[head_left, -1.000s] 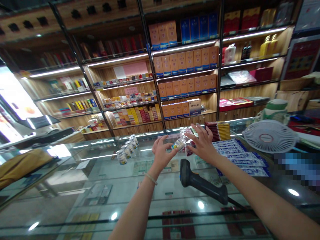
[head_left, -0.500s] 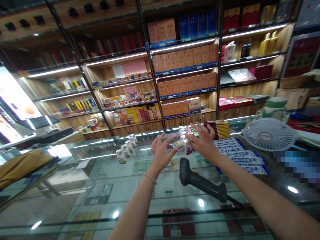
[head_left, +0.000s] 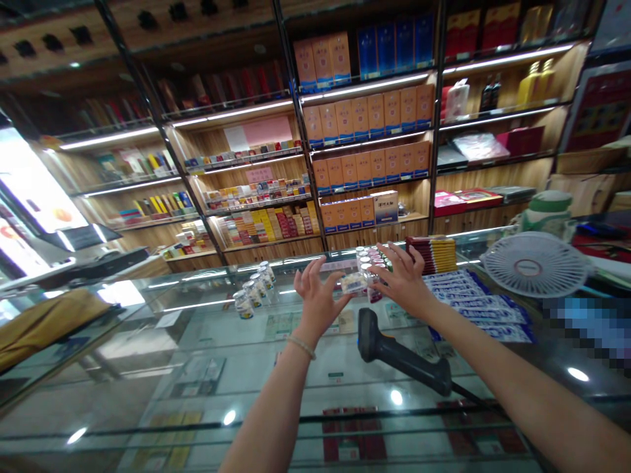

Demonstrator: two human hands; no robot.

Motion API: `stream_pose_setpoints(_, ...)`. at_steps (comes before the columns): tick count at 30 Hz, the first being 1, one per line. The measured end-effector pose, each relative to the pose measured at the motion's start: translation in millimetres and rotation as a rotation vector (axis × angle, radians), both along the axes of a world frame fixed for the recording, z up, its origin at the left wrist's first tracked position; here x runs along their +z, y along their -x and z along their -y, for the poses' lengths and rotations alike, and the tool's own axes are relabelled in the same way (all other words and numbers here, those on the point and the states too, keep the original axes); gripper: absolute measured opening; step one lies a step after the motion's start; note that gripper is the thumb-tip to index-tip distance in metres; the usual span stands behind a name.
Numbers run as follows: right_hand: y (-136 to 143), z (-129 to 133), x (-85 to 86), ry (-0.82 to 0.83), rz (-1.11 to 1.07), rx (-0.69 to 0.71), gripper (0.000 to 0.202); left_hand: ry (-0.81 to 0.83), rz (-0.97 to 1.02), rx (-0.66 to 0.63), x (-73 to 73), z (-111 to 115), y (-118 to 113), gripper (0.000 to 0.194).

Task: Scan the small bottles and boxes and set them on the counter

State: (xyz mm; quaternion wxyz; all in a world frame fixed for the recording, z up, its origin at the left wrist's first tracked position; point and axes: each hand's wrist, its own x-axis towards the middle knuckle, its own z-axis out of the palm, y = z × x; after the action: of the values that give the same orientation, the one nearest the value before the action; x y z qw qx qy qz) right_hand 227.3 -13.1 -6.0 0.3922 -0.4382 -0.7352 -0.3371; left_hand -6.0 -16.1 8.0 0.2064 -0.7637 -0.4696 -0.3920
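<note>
A small clear bottle (head_left: 353, 283) with pale contents lies sideways between my two hands, above the glass counter. My left hand (head_left: 315, 295) pinches its left end with thumb and forefinger, the other fingers raised. At its right end, the fingertips of my right hand (head_left: 405, 279) grip it and partly cover that end. Just behind, a cluster of white-lidded bottles (head_left: 365, 257) stands on the counter, partly hidden by my right hand. Farther left is a slanting row of similar bottles (head_left: 254, 289). A black barcode scanner (head_left: 401, 355) lies below my hands.
Right of my hands lie blue-and-white packets (head_left: 473, 305), with brown-and-yellow packs (head_left: 440, 255) behind them. A white fan (head_left: 535, 266) and a green-and-white jug (head_left: 547, 213) stand farther right. Brown cloth (head_left: 54, 322) lies at left. The glass counter (head_left: 231, 368) has goods beneath; shelves line the wall.
The bottle has turned between my fingers, so a paler side shows. My left hand's upper fingers have lifted and spread. The view has shifted slightly.
</note>
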Motion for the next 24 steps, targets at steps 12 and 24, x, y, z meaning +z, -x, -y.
stream_pose_setpoints(12, 6.7, 19.4, 31.8, 0.165, 0.135, -0.045, 0.041, 0.028, 0.067, -0.012, -6.7, -3.7, 3.1, 0.037)
stream_pose_setpoints(24, 29.2, 107.1, -13.7, 0.301, 0.029, -0.125, 0.068, 0.067, 0.101, -0.021, -8.7, -3.1, 1.2, 0.037)
